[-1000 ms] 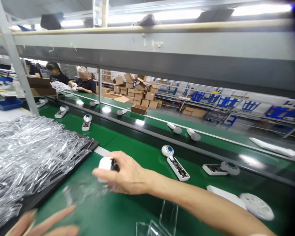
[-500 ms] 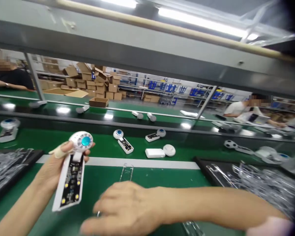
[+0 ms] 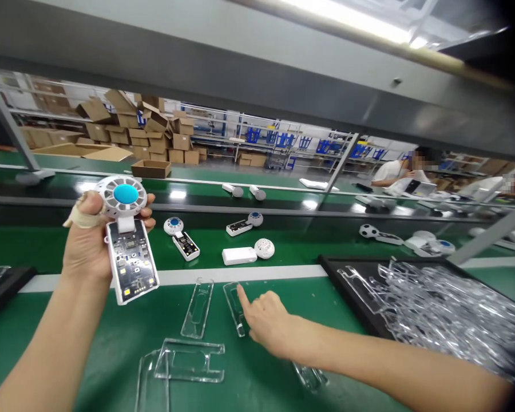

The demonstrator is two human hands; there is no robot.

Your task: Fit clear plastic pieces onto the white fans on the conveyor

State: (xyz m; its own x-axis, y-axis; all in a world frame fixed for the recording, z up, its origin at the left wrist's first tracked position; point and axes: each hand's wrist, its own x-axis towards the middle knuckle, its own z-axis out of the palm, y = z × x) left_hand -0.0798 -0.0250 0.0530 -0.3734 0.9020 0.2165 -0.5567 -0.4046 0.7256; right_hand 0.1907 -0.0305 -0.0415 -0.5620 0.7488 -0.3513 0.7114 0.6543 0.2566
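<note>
My left hand [image 3: 86,246] grips a white handheld fan [image 3: 133,260] by its head, raised above the bench. The fan's round head has a blue centre, and its handle shows a bare circuit board with small yellow LEDs. Over the bench, my right hand [image 3: 270,323] has its index finger stretched along a clear plastic cover [image 3: 232,309]; the other fingers are curled and the thumb is partly hidden. To the left of that lies a second clear cover [image 3: 197,309]. Nearer me, a notched clear cover [image 3: 190,360] overlaps another [image 3: 152,380]. More clear pieces [image 3: 309,376] lie partly behind my right forearm.
Beyond the white strip lie fans with bare boards [image 3: 185,245] and a white fan turned over [image 3: 240,255]. A black tray [image 3: 347,292] heaped with clear covers stands at right, another tray [image 3: 23,280] at left. A metal beam [image 3: 240,68] crosses overhead. People sit farther back.
My left hand has raised the fan and turned its board more toward me. The right hand has moved away to the right, uncovering clear covers on the bench. The view has shifted too.
</note>
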